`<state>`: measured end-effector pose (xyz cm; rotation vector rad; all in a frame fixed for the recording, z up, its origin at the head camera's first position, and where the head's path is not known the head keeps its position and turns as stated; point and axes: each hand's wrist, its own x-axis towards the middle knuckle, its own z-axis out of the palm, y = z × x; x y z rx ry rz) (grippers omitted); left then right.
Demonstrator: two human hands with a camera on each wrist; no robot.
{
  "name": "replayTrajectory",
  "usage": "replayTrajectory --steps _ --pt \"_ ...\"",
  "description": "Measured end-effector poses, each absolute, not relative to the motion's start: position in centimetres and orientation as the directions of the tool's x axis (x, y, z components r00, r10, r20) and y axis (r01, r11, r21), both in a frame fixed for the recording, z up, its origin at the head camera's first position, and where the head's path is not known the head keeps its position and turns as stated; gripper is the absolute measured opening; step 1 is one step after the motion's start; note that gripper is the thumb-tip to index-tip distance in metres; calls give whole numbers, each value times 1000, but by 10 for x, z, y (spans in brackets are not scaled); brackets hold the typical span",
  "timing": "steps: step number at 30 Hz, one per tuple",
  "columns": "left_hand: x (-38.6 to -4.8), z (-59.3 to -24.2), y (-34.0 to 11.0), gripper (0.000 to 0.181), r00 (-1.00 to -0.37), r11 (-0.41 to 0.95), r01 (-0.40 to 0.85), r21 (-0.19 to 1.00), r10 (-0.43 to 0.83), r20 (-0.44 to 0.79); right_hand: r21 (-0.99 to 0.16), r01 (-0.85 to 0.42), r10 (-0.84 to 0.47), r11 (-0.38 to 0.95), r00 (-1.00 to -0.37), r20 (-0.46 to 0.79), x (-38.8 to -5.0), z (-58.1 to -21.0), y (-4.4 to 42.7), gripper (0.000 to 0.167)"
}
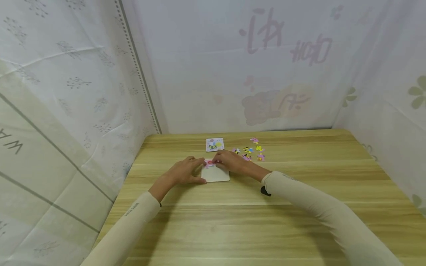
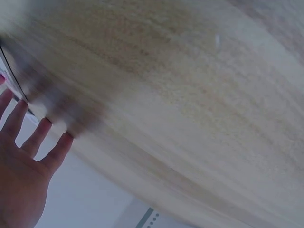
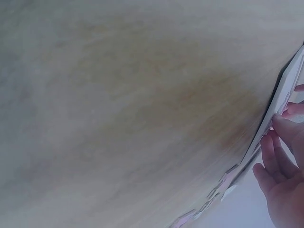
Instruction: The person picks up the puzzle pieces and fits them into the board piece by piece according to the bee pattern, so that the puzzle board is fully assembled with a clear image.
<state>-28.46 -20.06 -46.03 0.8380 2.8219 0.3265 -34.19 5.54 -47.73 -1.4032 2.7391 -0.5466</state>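
A square white board (image 1: 215,175) lies on the wooden table, with pink puzzle pieces (image 1: 208,163) along its upper part. At the board's left side, my left hand (image 1: 184,171) has its fingers spread, the thumb near the lower left corner and the fingertips by the upper left. The left wrist view shows that hand (image 2: 21,175) with extended fingers at the board's edge. My right hand (image 1: 231,162) reaches over the upper right, thumb and forefinger pinching a pink piece. In the right wrist view, the right hand (image 3: 285,175) partly hides the piece against the board (image 3: 284,89).
Behind the board lies a card (image 1: 215,145) with a bee picture. Several loose puzzle pieces, among them a yellow one (image 1: 259,148) and a pink one (image 1: 254,140), lie to its right. Patterned cloth (image 1: 213,66) hangs behind the table (image 1: 213,229) and at both sides.
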Motion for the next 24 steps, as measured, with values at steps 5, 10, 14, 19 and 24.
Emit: replayTrajectory --steps 5,10,14,19,24 --pt "-284 -463 -204 87 -804 792 550 265 588 -90 -317 -782 -790 536 -597 137 -342 -477 53 19" --pt "-285 -465 -205 78 -778 764 589 262 624 -74 -323 -780 -790 536 -599 134 -342 -478 54 19" --pt "-285 -465 -203 78 -778 767 589 256 624 -78 -308 -786 -791 537 -595 141 -343 -481 57 18" --pt "-285 -463 -202 79 -781 774 581 251 617 -93 -312 -796 -795 518 -583 167 -342 -480 58 18" --pt "-286 -461 -202 79 -777 772 589 238 622 -97 -323 -795 -795 513 -582 170 -343 -479 57 17"
